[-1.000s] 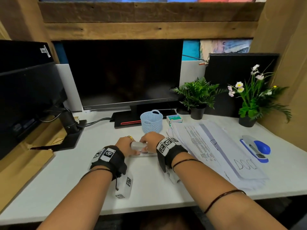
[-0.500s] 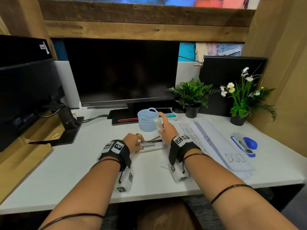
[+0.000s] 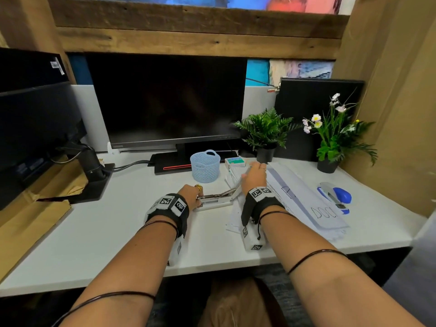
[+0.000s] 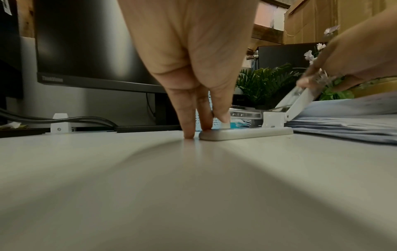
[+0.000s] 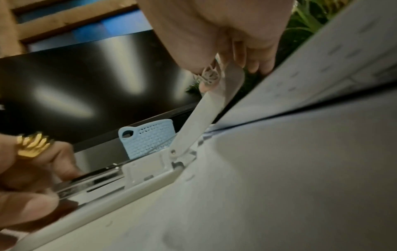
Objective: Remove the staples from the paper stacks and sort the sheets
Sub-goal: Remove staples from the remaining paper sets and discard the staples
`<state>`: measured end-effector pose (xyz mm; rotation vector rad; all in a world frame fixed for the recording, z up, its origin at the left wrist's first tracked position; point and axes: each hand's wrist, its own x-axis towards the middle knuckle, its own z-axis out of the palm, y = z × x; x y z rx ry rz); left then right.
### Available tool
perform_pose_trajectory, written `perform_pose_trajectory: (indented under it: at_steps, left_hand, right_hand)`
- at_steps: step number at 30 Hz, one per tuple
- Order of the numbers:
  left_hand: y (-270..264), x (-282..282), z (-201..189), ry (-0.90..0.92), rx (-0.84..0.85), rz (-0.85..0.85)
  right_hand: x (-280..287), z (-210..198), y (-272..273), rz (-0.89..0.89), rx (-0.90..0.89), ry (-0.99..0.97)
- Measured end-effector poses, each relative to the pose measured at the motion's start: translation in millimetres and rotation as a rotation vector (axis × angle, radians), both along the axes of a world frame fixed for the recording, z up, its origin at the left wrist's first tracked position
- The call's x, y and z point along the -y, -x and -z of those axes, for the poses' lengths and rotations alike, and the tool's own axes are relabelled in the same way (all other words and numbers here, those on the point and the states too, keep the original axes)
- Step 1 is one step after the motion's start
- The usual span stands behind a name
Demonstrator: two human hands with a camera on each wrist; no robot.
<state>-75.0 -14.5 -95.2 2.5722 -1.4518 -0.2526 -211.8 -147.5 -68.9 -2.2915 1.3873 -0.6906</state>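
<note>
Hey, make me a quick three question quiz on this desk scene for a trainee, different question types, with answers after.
1. True or false: the white stapler has its top cover swung open.
2. Which hand holds that cover up? A) left hand B) right hand
3. Fill in: the blue stapler lies to the right of the ____ stack.

Key: 1 true. 2 B. 3 paper.

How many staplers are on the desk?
2. A white stapler lies opened between the left hand and right hand. A blue-and-white stapler sits right of the paper stack. More could be hidden.
</note>
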Motion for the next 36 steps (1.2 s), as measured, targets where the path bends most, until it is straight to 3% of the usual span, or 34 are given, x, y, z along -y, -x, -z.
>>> perform_pose_trajectory:
  at_steps: [3, 6, 10, 12, 20, 23, 26, 29, 36]
  left_hand:
    - [-1, 0, -1, -0.003, 0.004, -0.002]
    - [-6, 0, -3, -0.008, -0.002, -0.007]
    - [-10, 3, -6, -0.003, -0.008, -0.016]
    - [-11, 5, -7, -0.018, 0.009, -0.016]
    - [-32, 23, -19, -0.149, 0.025, 0.086]
    - [-51, 31, -46, -0.242, -0.005, 0.125]
    - [-80, 41, -70, -0.034, -0.046, 0.014]
    - [-90, 51, -70, 0.266, 0.099, -0.114]
    - [-110, 81, -79, 0.248, 0.081, -0.044]
  right_hand:
    - [14, 8, 11, 0.039, -0.329, -0.05]
    - [13, 10, 14, -0.073, -0.537, -0.143]
    - [-8, 9, 0, -0.432, -0.48, -0.092]
    - [-14, 11, -5, -0.528, -0.53, -0.104]
    - [7, 7, -21, -0.519, -0.492, 0.001]
    - [15, 10, -34, -0.52, -0.464, -0.017]
    - [26, 14, -48, -0.509, -0.408, -0.114]
    - [31, 17, -54, -0.474, -0.28, -0.242]
    - [40, 21, -64, -0.493, -0.313, -0.279]
